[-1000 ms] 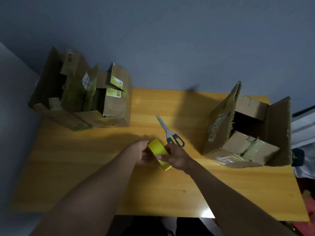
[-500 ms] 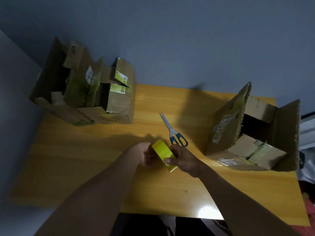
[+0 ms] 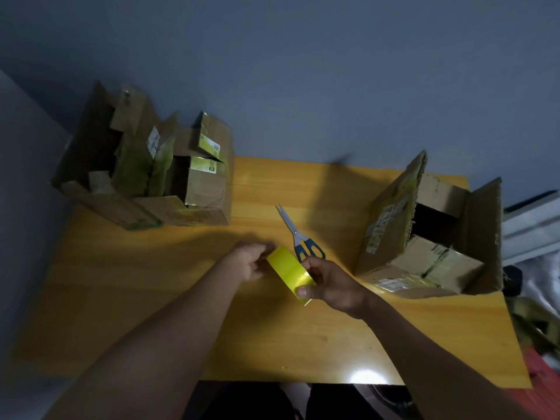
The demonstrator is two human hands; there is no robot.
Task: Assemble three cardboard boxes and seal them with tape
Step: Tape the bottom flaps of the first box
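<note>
A yellow tape roll (image 3: pixel 289 269) is held above the middle of the wooden table (image 3: pixel 151 298). My right hand (image 3: pixel 331 283) grips its right side, thumb on the near edge. My left hand (image 3: pixel 251 262) holds its left side with curled fingers. Two open cardboard boxes (image 3: pixel 200 189) with raised flaps stand together at the table's back left; the larger one (image 3: pixel 100 165) overhangs the left edge. A third open box (image 3: pixel 424 237) lies on its side at the right, flaps spread.
Scissors (image 3: pixel 298 236) with blue handles lie on the table just behind the tape, blades pointing away. A grey wall stands behind the table. Clutter and red fabric (image 3: pixel 536 359) lie past the right edge.
The roll has turned slightly in my hands, and my right hand has shifted a little toward me along it. Boxes and scissors stay where they were.
</note>
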